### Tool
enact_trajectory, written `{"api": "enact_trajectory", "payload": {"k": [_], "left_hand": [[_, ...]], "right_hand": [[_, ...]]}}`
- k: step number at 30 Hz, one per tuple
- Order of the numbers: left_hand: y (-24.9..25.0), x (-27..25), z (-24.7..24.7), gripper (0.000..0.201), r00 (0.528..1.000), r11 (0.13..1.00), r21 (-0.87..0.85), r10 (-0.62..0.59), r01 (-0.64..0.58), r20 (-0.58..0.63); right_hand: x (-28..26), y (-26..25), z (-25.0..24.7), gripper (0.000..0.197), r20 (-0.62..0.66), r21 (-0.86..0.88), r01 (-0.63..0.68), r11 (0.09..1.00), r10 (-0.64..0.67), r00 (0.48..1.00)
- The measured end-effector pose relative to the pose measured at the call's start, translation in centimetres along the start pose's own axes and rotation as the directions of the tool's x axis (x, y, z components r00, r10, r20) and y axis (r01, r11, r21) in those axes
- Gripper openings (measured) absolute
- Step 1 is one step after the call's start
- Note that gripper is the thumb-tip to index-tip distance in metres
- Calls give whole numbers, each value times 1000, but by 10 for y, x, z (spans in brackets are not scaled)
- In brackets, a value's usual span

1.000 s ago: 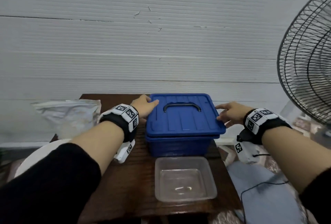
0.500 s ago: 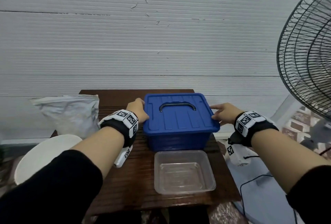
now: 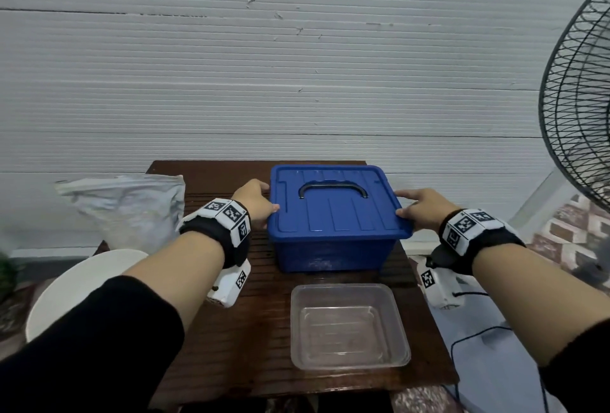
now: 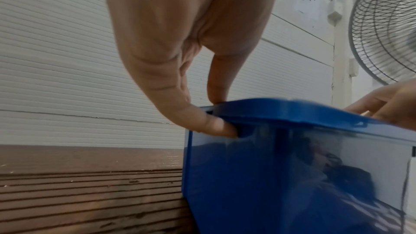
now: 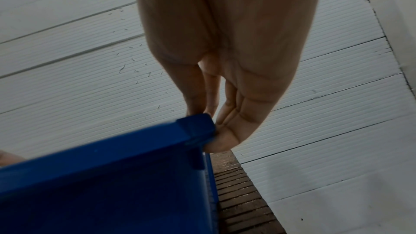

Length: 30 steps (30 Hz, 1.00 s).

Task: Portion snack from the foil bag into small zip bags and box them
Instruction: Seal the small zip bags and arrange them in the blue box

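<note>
A blue box (image 3: 333,247) with its blue lid (image 3: 333,211) and black handle stands at the middle back of the wooden table (image 3: 251,346). My left hand (image 3: 260,202) grips the lid's left edge; in the left wrist view that left hand (image 4: 216,115) has its thumb under the rim of the lid (image 4: 292,111) and a finger on top. My right hand (image 3: 409,206) grips the right edge; in the right wrist view the right hand (image 5: 218,129) pinches a corner of the lid (image 5: 195,127). A crumpled foil bag (image 3: 128,208) stands at the far left. No zip bags show.
A clear plastic tray (image 3: 350,360) lies empty in front of the box. A white round plate (image 3: 76,287) sits left of the table, below the foil bag. A standing fan (image 3: 581,115) is close on the right. A white wall rises right behind the table.
My left fingers have come off the lid's top to its left edge. The lid now lies flatter on the box. The right hand stays at the right edge.
</note>
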<state>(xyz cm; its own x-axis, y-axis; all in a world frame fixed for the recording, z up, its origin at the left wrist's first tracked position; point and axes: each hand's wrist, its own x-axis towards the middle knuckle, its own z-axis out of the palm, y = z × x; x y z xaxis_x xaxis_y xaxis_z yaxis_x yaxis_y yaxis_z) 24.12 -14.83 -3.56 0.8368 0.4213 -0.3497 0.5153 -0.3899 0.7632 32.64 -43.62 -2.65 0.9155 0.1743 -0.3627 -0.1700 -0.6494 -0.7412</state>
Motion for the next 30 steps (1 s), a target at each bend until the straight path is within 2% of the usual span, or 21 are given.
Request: {"api": "enact_trajectory", "payload": {"k": [5,13,17,19,23,25,27,30], "left_hand": [[-4,15,-7,63,1000,998,59,5,-4,-22],[-12,3,-2,49,997,993,-114,8,-17,-81],[-19,-14,1,41,996,982,-188,-20,4,-88],[-27,-24,3,39,997,984,-179,-27,13,-78],[-50,-39,8,48,998,980,-196,-47,40,-33],[-63,-47,7,46,997,979,-192,-79,73,-25],[-81,-54,5,42,996,990,-113,-88,86,-16],[-109,-66,4,34,996,990,113,-91,89,15]], "right_hand": [[10,-8,8,52,8,-27,7,1000,-7,1000],[11,-4,11,49,-26,18,24,1000,-24,999],[-3,2,14,42,-86,107,-18,994,27,996],[-12,9,12,47,-88,125,-42,991,53,995],[-37,33,14,66,-41,200,-125,972,136,990],[-50,43,19,65,16,213,-165,963,165,986],[-60,55,27,60,96,114,-222,968,211,973],[-75,69,40,57,229,-86,-297,951,310,923]]}}
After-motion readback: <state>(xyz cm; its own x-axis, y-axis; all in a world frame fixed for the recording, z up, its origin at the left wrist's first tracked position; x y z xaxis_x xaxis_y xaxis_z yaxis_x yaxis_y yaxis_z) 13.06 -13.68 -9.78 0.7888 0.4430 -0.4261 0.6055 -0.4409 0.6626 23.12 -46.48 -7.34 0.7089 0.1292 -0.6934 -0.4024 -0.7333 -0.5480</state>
